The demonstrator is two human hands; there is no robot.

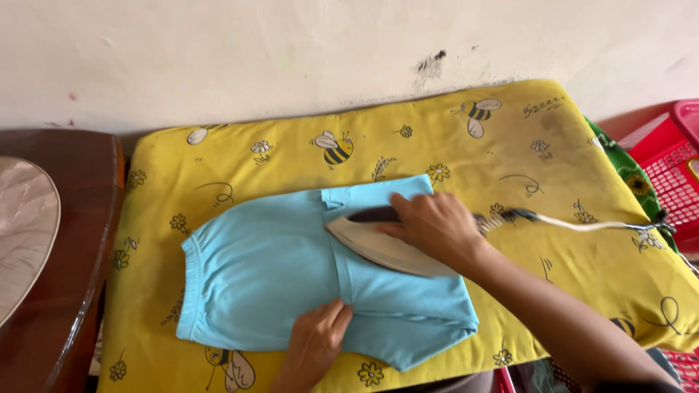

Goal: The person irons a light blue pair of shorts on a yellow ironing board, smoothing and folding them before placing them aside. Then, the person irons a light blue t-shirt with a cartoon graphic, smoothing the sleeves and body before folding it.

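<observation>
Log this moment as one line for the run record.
right hand: grips iron on blue shorts | left hand: flat on shorts | base: yellow cover

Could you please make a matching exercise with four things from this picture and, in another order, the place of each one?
Things:
1. iron
2. left hand
3. red basket
4. blue shorts

Places:
A. at the right edge of the picture
B. under the right hand, on the shorts
C. spread on the yellow bee-print cover
D. pressing on the near edge of the shorts

Pairs: 1-B, 2-D, 3-A, 4-C
</observation>
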